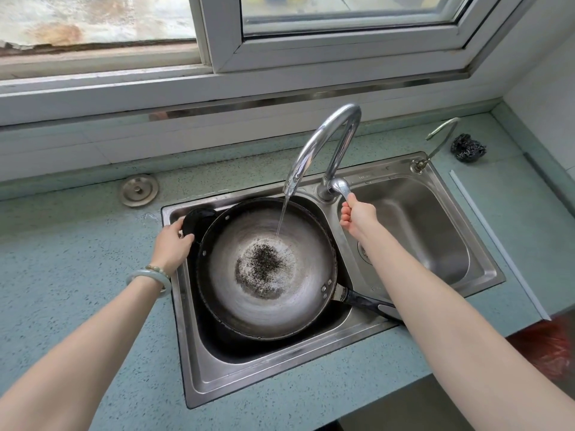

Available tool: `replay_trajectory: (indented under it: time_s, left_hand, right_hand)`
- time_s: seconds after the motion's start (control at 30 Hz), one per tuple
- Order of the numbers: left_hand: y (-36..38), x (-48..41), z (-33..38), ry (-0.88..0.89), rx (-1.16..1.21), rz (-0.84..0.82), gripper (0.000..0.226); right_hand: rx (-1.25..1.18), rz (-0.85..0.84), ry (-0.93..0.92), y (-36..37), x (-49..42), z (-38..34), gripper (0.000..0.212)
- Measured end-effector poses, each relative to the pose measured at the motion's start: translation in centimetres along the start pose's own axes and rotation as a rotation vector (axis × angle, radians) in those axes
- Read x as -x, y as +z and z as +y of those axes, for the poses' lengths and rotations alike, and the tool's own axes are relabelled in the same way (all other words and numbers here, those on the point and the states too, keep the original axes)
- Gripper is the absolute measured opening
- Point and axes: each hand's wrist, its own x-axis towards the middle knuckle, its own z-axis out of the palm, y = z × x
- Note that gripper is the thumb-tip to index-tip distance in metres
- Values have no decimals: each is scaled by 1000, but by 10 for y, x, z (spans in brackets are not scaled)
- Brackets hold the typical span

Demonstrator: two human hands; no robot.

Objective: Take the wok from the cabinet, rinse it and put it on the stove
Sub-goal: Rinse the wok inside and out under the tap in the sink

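A worn steel wok (267, 293) with dark specks at its bottom rests in the left basin of the double sink (217, 377). Its long black handle (364, 301) points right, passing under my right forearm. My left hand (172, 244) grips the wok's small black helper handle (194, 220) at the left rim. My right hand (357, 217) holds the lever (340, 185) of the curved chrome faucet (323, 144). A thin stream of water (282, 217) falls from the spout onto the wok's inner wall.
The right basin (413, 231) shows a drain. A round sink plug (139, 190) lies on the teal counter at the left. A small second tap (440, 141) and a steel scourer (468, 147) sit at the back right. A window sill runs behind. Something red (550, 346) lies low right.
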Motion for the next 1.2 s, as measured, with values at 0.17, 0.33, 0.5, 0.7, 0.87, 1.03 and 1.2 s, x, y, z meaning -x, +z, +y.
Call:
replay_trajectory:
  time_s: [0.17, 0.33, 0.5, 0.7, 0.87, 1.03, 1.2]
  left_hand:
    - [0, 1, 1, 4, -4, 5, 53]
    - [0, 5, 3, 14, 1, 15, 53]
    - [1, 4, 3, 36, -40, 18, 54]
    - [3, 4, 0, 62, -62, 24, 56]
    - [5, 1, -5, 32, -63, 11, 62]
    - [5, -2, -6, 18, -82, -2, 61]
    - [8, -7, -5, -17, -119, 20, 56]
  right_hand:
    - [-10, -14, 15, 0, 1, -1, 36]
    - [-12, -6, 15, 1, 1, -2, 35]
    - [29, 0, 6, -2, 3, -3, 35]
    - [153, 12, -33, -9, 12, -4, 36]
    - [263, 189, -31, -22, 14, 6, 36]
    - [783, 76, -71, -49, 16, 53, 22]
    - [1154, -107, -140, -70, 49, 80, 14]
